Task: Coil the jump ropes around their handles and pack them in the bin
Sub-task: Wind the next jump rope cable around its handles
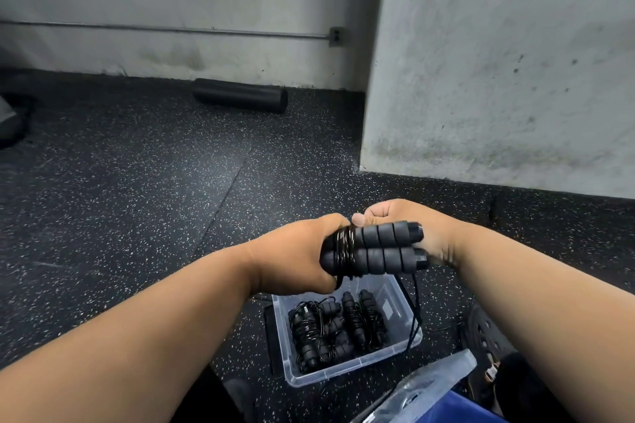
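I hold a jump rope's two black foam handles [381,249] side by side, level, above the bin. My left hand [292,257] grips their left end, where thin black rope [345,245] is wound in several turns. My right hand [405,216] is closed around the handles from behind, thumb by the coil. A loose length of rope [417,312] hangs from the handles' right end down to the bin. The clear plastic bin [400,347] stands on the floor below, holding several coiled black jump ropes [336,326].
A black foam roller [240,94] lies by the far wall. A concrete pillar [498,62] rises at right. A clear plastic bag on something blue [433,391] sits at bottom right, next to a dark perforated object [484,333]. The floor is speckled black rubber.
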Action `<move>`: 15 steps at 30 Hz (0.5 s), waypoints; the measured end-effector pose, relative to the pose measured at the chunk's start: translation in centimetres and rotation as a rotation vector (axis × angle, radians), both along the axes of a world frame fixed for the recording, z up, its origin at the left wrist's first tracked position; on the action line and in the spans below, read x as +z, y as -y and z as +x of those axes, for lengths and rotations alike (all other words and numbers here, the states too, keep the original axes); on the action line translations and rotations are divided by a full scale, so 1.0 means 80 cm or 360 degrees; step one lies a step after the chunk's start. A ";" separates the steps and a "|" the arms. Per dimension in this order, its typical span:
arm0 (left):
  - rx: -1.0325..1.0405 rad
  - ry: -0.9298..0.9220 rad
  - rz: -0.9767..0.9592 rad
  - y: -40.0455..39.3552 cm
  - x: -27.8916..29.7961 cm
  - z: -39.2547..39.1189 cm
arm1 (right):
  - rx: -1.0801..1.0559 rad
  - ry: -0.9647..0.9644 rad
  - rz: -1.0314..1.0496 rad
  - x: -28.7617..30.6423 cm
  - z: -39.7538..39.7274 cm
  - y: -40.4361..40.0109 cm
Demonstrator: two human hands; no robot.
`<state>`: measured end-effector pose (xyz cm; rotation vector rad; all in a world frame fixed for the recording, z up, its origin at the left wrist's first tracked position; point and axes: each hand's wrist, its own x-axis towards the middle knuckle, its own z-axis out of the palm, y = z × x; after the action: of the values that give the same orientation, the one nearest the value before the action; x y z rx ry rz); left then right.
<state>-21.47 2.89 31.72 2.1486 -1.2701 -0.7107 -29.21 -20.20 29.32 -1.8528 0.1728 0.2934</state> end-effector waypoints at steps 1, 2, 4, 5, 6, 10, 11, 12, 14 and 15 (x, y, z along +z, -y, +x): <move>0.0053 -0.0063 -0.0023 -0.001 -0.002 0.000 | -0.0023 -0.0016 0.0133 -0.003 0.002 -0.001; 0.0101 -0.0124 -0.0050 -0.002 -0.004 0.001 | -0.0052 -0.0008 0.0257 -0.006 0.004 -0.002; 0.0180 -0.0209 -0.0118 -0.003 -0.008 0.001 | -0.0159 -0.0046 0.0379 -0.010 0.003 -0.006; 0.0225 -0.0211 -0.0157 -0.002 -0.008 0.003 | -0.0199 -0.0027 0.0271 -0.009 0.001 -0.010; 0.0290 -0.0195 -0.0192 -0.001 -0.008 0.007 | -0.0199 0.0010 0.0009 -0.007 -0.002 -0.016; 0.0660 0.0095 -0.0168 -0.003 -0.005 0.030 | -0.0030 -0.0012 -0.0653 0.004 -0.008 -0.061; 0.0694 0.0208 -0.0101 -0.005 -0.006 0.035 | -0.0016 0.0010 -0.0766 0.008 -0.009 -0.072; 0.0700 0.0296 -0.0038 -0.006 -0.008 0.038 | 0.0030 0.0048 -0.0954 0.011 -0.011 -0.081; 0.0682 0.0416 0.0040 -0.005 -0.012 0.039 | 0.0148 0.0135 -0.1327 0.020 -0.015 -0.091; 0.0657 0.0465 0.0067 -0.004 -0.014 0.039 | 0.0207 0.0175 -0.1460 0.026 -0.019 -0.094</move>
<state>-18.37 3.24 30.62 2.5080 -0.8989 -0.2604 -30.74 -12.72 31.42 -2.7898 0.1162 0.2113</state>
